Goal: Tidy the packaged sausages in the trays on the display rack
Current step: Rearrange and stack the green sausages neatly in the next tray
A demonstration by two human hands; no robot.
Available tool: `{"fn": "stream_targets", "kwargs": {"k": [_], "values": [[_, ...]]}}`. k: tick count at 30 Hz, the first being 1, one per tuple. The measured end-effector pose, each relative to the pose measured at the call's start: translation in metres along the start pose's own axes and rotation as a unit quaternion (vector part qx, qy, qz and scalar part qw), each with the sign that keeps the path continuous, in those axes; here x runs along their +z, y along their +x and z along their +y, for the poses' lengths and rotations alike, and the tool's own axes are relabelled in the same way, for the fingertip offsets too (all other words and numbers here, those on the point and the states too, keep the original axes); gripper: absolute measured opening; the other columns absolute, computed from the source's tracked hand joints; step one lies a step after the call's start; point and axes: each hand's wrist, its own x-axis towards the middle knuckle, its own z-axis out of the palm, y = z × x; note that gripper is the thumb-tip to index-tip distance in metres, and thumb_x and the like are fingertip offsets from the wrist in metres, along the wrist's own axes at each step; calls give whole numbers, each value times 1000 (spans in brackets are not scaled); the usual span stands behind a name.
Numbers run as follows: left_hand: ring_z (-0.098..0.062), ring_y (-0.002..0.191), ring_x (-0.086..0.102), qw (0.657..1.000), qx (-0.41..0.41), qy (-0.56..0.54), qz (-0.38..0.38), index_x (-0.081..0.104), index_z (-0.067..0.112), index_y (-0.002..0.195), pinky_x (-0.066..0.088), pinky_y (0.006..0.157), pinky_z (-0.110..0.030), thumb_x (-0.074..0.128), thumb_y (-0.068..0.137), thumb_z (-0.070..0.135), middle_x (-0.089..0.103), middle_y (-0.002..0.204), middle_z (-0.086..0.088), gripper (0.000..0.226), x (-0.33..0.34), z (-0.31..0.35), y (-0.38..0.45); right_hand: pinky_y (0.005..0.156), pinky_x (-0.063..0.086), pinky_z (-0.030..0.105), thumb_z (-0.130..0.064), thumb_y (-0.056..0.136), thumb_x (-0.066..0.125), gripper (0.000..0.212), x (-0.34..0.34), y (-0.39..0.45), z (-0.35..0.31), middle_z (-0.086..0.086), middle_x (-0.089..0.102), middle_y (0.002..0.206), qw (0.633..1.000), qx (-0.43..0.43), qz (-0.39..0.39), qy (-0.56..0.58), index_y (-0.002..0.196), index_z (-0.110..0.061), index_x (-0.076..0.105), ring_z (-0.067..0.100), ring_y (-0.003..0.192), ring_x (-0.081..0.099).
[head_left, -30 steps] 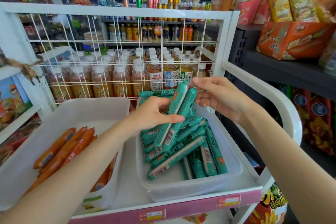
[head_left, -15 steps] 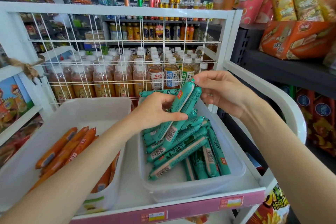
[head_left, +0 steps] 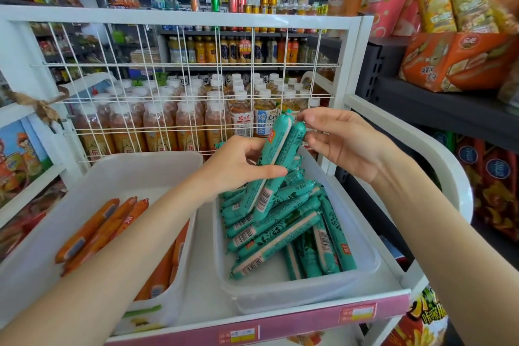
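My left hand (head_left: 238,168) grips two green sausages (head_left: 273,166) | right hand (head_left: 345,143) fingers pinch, seemingly, their tops | over right tray (head_left: 362,236)

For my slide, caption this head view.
Both hands lift two green sausages above their clear tray.

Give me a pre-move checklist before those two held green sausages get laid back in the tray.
1. Left hand grips the two held green sausages: ok.
2. Right hand fingers steady their top ends: ok.
3. Loose green sausages in the clear tray lie aligned: not ok, they cross at angles.
4. Bare floor in the tray for laying down: ok, near the front.
5. Orange sausages stay apart in the white tray: ok.
6. Wrappers intact: cannot tell.
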Motion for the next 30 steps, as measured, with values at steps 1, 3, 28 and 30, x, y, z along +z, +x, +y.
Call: {"fn": "stream_targets", "kwargs": {"k": [1, 3, 28, 30], "values": [[-6, 87, 67, 1000, 0, 0, 3, 66, 30, 89, 53, 82, -26, 73, 74, 16, 71, 88, 14, 21, 0, -1, 0, 53, 53, 14, -7, 70, 61, 14, -1, 0, 0, 5, 71, 75, 1000, 0, -3, 9, 75, -8, 73, 8, 56, 65], [-6, 86, 66, 1000, 1, 1, 12, 66, 28, 88, 52, 83, -26, 74, 73, 17, 70, 89, 13, 20, 0, -1, 1, 53, 53, 14, -3, 69, 59, 16, -1, 1, 1, 6, 71, 76, 1000, -4, -2, 28, 76, -8, 73, 9, 58, 66], [-11, 79, 60, 881, -173, -332, 290, 61, 12, 85, 52, 68, -21, 65, 83, 15, 64, 84, 0, 6, -27, 3, 34, 81, 52, 17, -11, 71, 75, 32, 9, -4, 42, -5, 68, 89, 883, -202, 1, -424, 98, -18, 60, 5, 81, 66], [-12, 79, 59, 891, -171, -308, 287, 62, 13, 84, 51, 76, -25, 66, 83, 16, 64, 83, 0, 5, -27, 4, 35, 82, 51, 16, -10, 72, 75, 32, 8, -4, 44, -3, 68, 88, 867, -218, 2, -448, 100, -12, 60, 5, 81, 66]]}}
